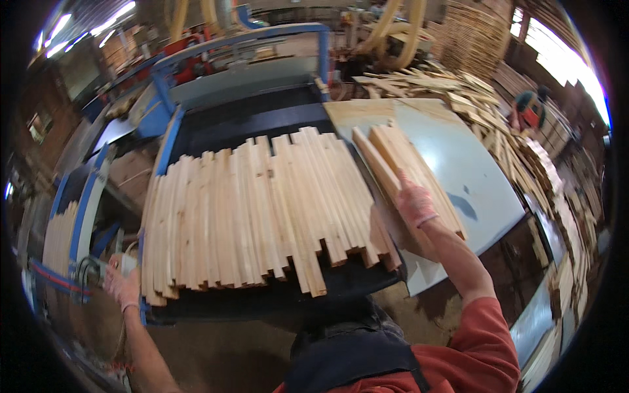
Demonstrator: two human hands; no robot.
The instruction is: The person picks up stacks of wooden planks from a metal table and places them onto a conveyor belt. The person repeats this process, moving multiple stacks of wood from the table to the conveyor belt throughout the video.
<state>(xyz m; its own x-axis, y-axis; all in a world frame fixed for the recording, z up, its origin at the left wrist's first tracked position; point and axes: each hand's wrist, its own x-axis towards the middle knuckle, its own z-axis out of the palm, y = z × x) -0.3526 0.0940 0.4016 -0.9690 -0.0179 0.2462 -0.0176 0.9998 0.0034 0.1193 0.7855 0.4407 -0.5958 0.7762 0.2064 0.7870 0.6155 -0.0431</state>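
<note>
A wide row of pale wooden strips (229, 216) lies side by side on a black conveyor belt (262, 108), their near ends uneven. To its right, several more strips (419, 170) rest on a grey metal side table (485, 170). My right hand (417, 202), in a pinkish glove, is closed on a wooden strip (376, 157) at the left of that group, index finger stretched along it. At the belt's near left corner, my left hand (123, 287), also gloved, touches a small pale control box (124, 263) with its fingers extended.
A blue metal frame (242, 36) spans the belt's far end. On the left stands another blue-edged conveyor with strips (60, 236). Loose boards (452, 92) are heaped behind and right of the side table. Another person (529, 108) is at the far right, near stacked wood.
</note>
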